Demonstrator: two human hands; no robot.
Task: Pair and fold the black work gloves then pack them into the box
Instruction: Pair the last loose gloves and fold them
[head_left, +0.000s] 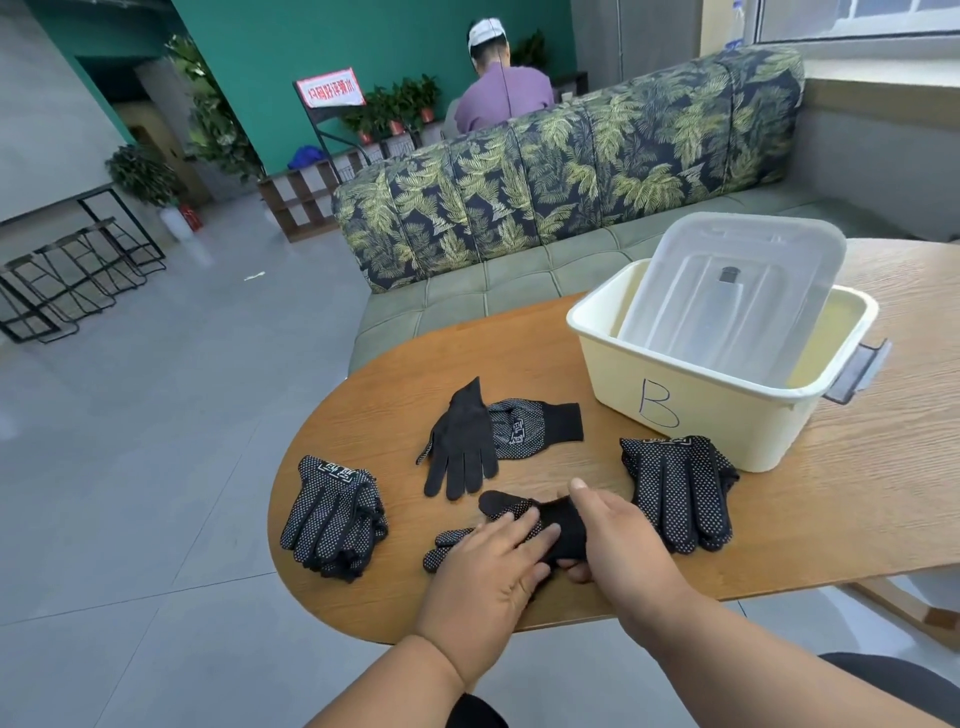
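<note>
A pair of black dotted work gloves (501, 512) lies near the front edge of the wooden table (831, 499). My left hand (493, 566) presses flat on it with straight fingers. My right hand (618, 535) grips the cuff end of that pair, thumb on top and fingers curled underneath. Two more black gloves (483, 436) lie crossed behind it. One stack of gloves (335, 517) sits at the left, another stack (680, 491) at the right. The cream box (691, 410) marked B stands at the back right.
A clear lid (737, 291) leans inside the box. A leaf-patterned sofa (571, 171) runs behind the table. A person sits with their back turned beyond the sofa. Grey floor lies to the left, with black wire racks (78, 270) far off.
</note>
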